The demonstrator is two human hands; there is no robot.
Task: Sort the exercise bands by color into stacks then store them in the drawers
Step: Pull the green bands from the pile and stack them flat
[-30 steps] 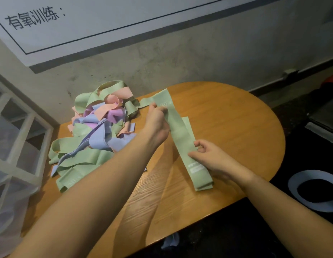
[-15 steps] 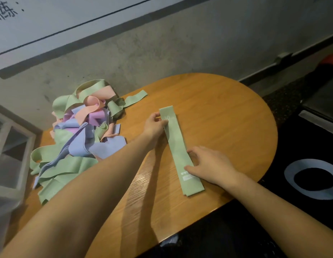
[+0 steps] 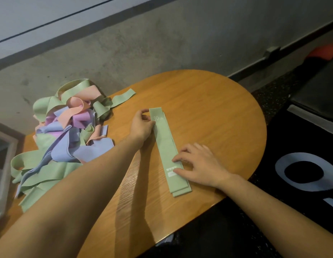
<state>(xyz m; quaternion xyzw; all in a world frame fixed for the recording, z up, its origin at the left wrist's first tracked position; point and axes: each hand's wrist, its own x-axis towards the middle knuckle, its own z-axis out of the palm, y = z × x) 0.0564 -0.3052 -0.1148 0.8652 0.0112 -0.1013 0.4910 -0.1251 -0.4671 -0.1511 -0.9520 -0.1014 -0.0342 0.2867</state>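
Since a second ago the green band has come down out of the air and now lies flat on the wooden table (image 3: 208, 101), square atop another green one, while the view has swung rightward so the drawer unit (image 3: 1, 164) shows only at the 9 o'clock edge.

Largest after the table is the tangled pile of bands (image 3: 65, 135) at 9 to 10 o'clock: green, purple, blue and pink, unsorted. Just right of centre lies the green stack (image 3: 166, 146), its long axis running from 12 toward 5 o'clock.

My left hand (image 3: 141, 125) pinches the stack's far end with curled fingers; my right hand (image 3: 201, 164) presses spread, nearly straight fingers on the near end. The pile sits just left of my left arm, so that hand looks nearer for fetching another band.
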